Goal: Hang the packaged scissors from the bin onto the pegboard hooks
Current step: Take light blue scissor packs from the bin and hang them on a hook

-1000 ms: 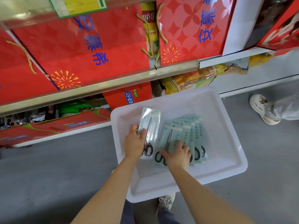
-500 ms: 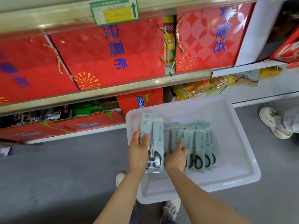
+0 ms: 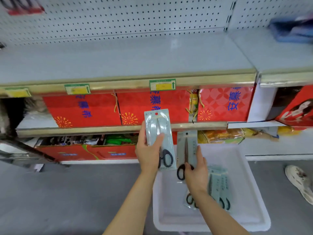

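both forearms reach forward and up from the bottom of the view, over a white bin (image 3: 254, 216) on the grey floor. the left hand (image 3: 149, 155) is raised higher, its thumb laid across the front of a scissors pack (image 3: 159, 133) and its fingers curled behind the left edge, so it grips the pack at its lower half. that pack stands nearly upright, long axis vertical with a slight lean, blades pointing up, black handles at the bottom, hang hole at the top; it is held in front of the red boxes (image 3: 84, 111) on the middle shelf. the right hand (image 3: 196, 173) sits lower and just beside it, fingers close together and wrapped round the lower end of a second pack (image 3: 187, 148), thumb near the black handles. this pack is also upright, blades up, its top reaching the shelf edge. more packs (image 3: 218, 185) lie fanned in the bin, handles toward the person. the pegboard (image 3: 118, 16) is well above both hands, behind a bare shelf (image 3: 118, 58). a shoe (image 3: 299, 182) shows at the right.
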`<state>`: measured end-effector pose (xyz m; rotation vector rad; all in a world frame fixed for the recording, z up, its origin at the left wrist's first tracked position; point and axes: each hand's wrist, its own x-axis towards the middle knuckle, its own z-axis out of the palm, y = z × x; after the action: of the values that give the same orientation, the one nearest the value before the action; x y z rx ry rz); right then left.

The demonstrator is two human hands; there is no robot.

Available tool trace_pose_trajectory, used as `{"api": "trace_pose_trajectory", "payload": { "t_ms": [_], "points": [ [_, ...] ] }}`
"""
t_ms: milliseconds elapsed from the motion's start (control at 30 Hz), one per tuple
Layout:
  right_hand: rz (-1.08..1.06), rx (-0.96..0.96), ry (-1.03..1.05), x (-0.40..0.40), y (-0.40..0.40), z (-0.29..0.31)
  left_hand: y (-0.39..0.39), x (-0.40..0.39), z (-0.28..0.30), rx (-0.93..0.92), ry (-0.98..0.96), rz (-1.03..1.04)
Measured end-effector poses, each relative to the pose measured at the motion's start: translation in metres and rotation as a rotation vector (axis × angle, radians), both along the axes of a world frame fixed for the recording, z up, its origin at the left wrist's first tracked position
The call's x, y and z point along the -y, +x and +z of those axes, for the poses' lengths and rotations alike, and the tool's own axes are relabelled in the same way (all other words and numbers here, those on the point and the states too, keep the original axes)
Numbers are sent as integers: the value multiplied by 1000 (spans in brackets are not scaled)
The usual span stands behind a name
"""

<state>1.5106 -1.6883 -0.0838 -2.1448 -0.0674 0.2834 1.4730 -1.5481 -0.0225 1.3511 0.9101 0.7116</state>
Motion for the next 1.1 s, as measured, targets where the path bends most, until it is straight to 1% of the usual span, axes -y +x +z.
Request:
{"api": "trace_pose_trajectory", "payload": {
  "t_ms": [100, 233, 400, 500, 600, 733, 867, 1100],
  "points": [
    [9, 115, 105, -19, 14, 49, 4, -16, 44, 63, 67, 46],
    [19, 212, 282, -45, 28, 114, 8, -41, 98, 156, 167, 93],
    [127, 360, 455, -79, 34, 199, 13, -79, 170, 253, 272, 128],
    [136, 393, 533, -100, 35, 242, 15, -106, 213, 329, 362, 114],
    [155, 417, 625, -125, 33, 278, 17, -132, 254, 355, 431, 168],
    [173, 492, 682, -159, 33, 316, 19, -168, 291, 424, 440, 177],
    [144, 590, 740, -190, 33, 347, 27, -190, 322, 476, 445, 157],
    [133, 665, 775, -231, 45, 380, 53, -227, 357, 509, 470, 71]
  ]
}}
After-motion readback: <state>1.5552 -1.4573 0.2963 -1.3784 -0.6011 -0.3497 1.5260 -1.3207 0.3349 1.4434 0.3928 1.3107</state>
